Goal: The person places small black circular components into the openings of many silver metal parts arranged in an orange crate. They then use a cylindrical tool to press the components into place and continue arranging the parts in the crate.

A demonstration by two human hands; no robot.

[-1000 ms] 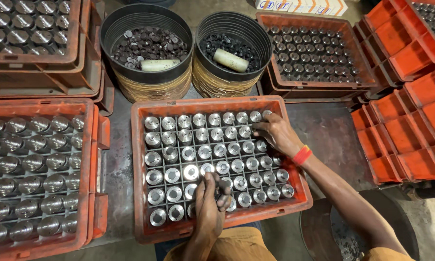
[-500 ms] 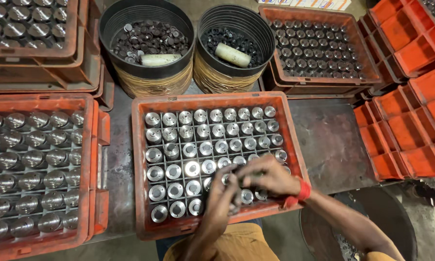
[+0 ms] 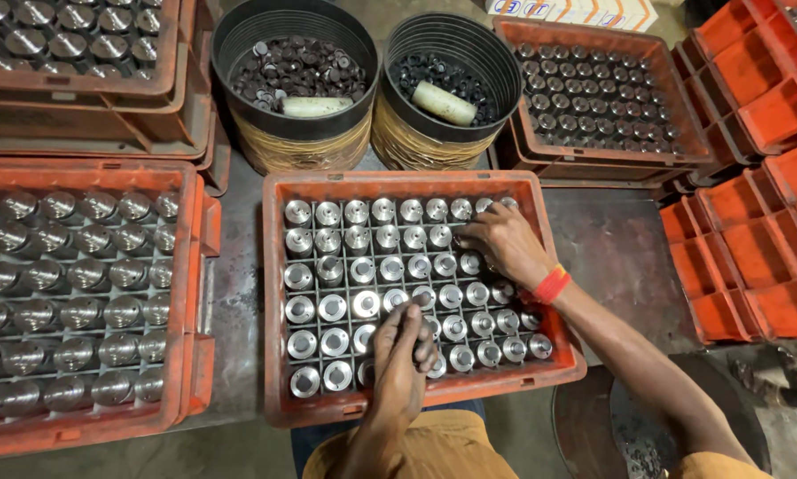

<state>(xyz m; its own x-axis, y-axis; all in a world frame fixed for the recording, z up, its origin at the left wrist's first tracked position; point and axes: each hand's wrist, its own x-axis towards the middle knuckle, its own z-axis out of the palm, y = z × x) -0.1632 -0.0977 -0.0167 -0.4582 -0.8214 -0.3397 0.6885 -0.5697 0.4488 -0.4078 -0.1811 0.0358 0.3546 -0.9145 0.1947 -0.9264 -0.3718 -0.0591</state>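
Note:
An orange plastic crate (image 3: 274, 293) sits in front of me, filled with rows of shiny upright metal cylinders (image 3: 332, 308). My left hand (image 3: 401, 348) hovers over the crate's near middle with fingers curled around small dark parts. My right hand (image 3: 505, 244), with an orange-red band at the wrist, rests on the cylinders near the crate's far right corner, fingertips touching their tops.
Two round black tubs (image 3: 296, 75) (image 3: 452, 84) of small dark parts, each with a pale cylinder inside, stand behind the crate. More orange crates of metal cylinders lie left (image 3: 79, 293) and at back right (image 3: 598, 98). Stacked orange crates (image 3: 753, 222) stand at the right.
My right hand went from the far right corner down to my left hand, then back up to the far right rows. My left hand stayed over the near middle.

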